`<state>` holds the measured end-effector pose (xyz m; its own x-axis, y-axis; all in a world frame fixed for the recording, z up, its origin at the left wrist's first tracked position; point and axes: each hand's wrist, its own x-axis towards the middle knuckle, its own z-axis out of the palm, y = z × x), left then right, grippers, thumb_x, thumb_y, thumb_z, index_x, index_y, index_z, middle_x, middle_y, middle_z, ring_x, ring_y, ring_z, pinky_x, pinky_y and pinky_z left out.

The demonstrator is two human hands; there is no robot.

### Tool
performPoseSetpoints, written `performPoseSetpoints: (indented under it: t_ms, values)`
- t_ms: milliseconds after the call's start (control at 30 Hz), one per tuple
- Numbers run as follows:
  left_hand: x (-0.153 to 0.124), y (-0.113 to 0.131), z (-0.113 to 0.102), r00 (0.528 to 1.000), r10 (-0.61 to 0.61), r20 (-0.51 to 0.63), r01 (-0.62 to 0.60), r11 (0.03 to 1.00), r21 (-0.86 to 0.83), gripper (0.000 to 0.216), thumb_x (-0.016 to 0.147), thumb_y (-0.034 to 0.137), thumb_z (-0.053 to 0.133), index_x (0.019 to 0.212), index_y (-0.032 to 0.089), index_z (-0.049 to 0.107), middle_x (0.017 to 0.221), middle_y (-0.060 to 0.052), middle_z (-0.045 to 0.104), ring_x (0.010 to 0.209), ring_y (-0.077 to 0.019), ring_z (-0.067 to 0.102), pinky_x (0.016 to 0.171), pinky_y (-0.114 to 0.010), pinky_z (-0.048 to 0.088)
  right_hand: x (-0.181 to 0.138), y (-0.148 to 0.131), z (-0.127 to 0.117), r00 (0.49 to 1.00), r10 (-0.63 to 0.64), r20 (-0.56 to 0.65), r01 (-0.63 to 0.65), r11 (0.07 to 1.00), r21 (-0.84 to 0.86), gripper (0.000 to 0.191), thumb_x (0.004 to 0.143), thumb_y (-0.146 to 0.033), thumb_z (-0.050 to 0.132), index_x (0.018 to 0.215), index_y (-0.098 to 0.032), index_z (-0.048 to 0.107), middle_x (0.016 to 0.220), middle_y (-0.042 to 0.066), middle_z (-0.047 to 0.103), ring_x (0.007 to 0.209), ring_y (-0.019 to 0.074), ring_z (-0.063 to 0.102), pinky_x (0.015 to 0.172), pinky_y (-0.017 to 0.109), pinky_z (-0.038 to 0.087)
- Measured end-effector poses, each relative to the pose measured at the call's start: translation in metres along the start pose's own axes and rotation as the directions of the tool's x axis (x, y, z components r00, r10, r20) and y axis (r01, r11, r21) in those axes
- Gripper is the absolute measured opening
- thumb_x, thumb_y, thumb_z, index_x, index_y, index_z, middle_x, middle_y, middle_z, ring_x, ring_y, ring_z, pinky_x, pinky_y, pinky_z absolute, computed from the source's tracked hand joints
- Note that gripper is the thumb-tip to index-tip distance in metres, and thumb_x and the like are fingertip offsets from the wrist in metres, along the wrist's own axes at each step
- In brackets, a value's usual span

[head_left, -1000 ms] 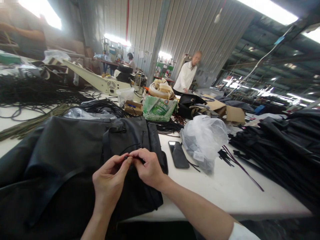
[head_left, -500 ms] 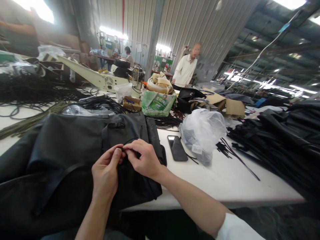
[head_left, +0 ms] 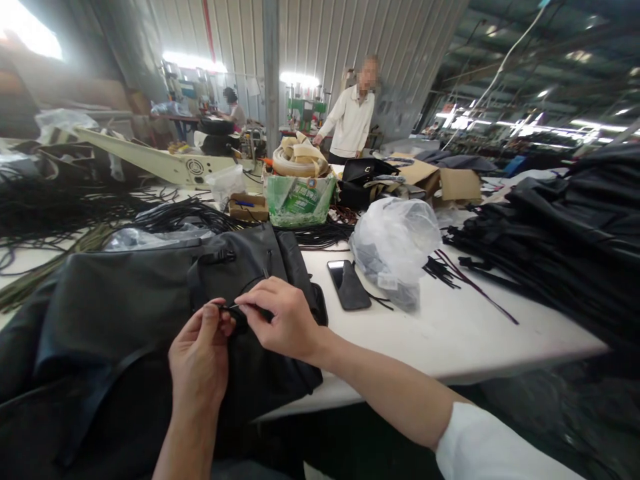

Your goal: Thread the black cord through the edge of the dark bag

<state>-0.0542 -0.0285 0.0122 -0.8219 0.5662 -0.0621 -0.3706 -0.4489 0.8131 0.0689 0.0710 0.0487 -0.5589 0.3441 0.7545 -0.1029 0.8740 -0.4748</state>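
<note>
A black bag lies flat on the white table. Above its right part, my left hand is closed, thumb against fingers, on the end of a thin black cord. Close beside it, the fingertips of my right hand pinch a fine strand that spans the small gap between the hands. From behind my right hand a thin dark loop curves up toward a zipper pull on the bag. A buckled strap crosses the bag behind the hands. My fingers hide most of the cord.
Right of the bag lie a phone and a clear plastic bag. Black bags are piled at far right. Behind stand a green container with webbing rolls and bundles of black cords. A person in white stands beyond the table.
My hands have drawn slightly apart, and a fine strand now shows between their fingertips. The camera view has shifted a little to the right.
</note>
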Motion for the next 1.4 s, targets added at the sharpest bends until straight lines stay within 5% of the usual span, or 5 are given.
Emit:
performPoseSetpoints:
  t_ms: [300, 600, 1200, 1400]
  values:
    - [-0.003, 0.000, -0.003, 1.000, -0.010, -0.018, 0.011, 0.999, 0.034, 0.055, 0.059, 0.047, 0.111, 0.094, 0.014, 0.087, 0.092, -0.005, 0.078, 0.080, -0.0121, 0.070, 0.075, -0.022, 0.059, -0.004, -0.004, 0.002, 0.998, 0.033, 0.051, -0.034, 0.999, 0.027, 0.017, 0.109, -0.021, 0.061, 0.110, -0.021, 0.079, 0.105, 0.006, 0.083, 0.095, 0.0194, 0.076, 0.094, 0.035, 0.062]
    - [-0.005, -0.004, -0.001, 0.998, 0.010, -0.062, -0.005, 0.997, 0.078, 0.052, 0.058, 0.046, 0.111, 0.094, 0.017, 0.088, 0.089, -0.004, 0.080, 0.079, -0.0115, 0.070, 0.074, -0.021, 0.058, -0.009, 0.004, 0.010, 0.996, -0.016, 0.092, 0.030, 0.988, -0.151, 0.012, 0.102, -0.018, 0.063, 0.101, -0.020, 0.075, 0.092, 0.006, 0.076, 0.088, 0.0207, 0.069, 0.083, 0.034, 0.057]
    - [-0.007, 0.002, 0.001, 0.997, -0.063, -0.038, 0.065, 0.997, 0.052, 0.053, 0.056, 0.047, 0.111, 0.093, 0.015, 0.088, 0.080, -0.003, 0.076, 0.072, -0.0110, 0.067, 0.064, -0.019, 0.056, -0.011, 0.006, 0.023, 0.983, -0.115, 0.143, 0.152, 0.948, -0.280, 0.015, 0.110, -0.021, 0.055, 0.102, -0.019, 0.067, 0.092, 0.007, 0.071, 0.087, 0.0211, 0.063, 0.081, 0.034, 0.053]
    - [-0.003, -0.005, -0.008, 0.982, -0.115, -0.153, 0.127, 0.989, 0.074, 0.054, 0.051, 0.048, 0.111, 0.093, 0.022, 0.089, 0.086, -0.004, 0.081, 0.074, -0.0147, 0.073, 0.065, -0.022, 0.063, -0.013, 0.003, 0.019, 0.972, -0.149, 0.181, 0.209, 0.896, -0.390, 0.018, 0.107, -0.022, 0.059, 0.089, -0.020, 0.061, 0.081, 0.003, 0.068, 0.075, 0.0190, 0.062, 0.071, 0.034, 0.048]
